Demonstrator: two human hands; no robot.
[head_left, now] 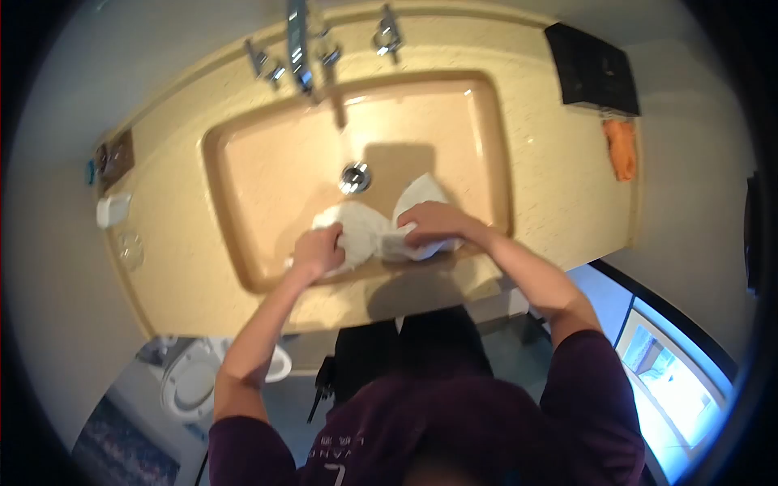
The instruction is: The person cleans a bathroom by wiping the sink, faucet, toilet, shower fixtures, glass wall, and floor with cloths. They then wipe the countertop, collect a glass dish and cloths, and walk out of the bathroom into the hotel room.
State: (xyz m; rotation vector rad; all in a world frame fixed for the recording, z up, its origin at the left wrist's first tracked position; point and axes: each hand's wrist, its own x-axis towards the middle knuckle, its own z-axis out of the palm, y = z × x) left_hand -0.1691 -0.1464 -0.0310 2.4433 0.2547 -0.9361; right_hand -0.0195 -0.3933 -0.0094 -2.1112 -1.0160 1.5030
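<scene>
A white cloth [358, 228] is bunched over the front part of the tan sink basin [267, 174]. My left hand [320, 250] is closed on the cloth's left part, near the basin's front wall. On the right part of the cloth, my right hand [429, 223] has its fingers curled round the fabric. Between the two hands the cloth narrows and looks gathered. Behind it, the round metal drain [355, 177] shows uncovered.
A chrome faucet [298, 49] with handles on both sides stands at the back. On the counter's right are a black box [593, 70] and an orange cloth [621, 150]. A white dish [113, 210] and a clear glass [130, 249] stand at the left.
</scene>
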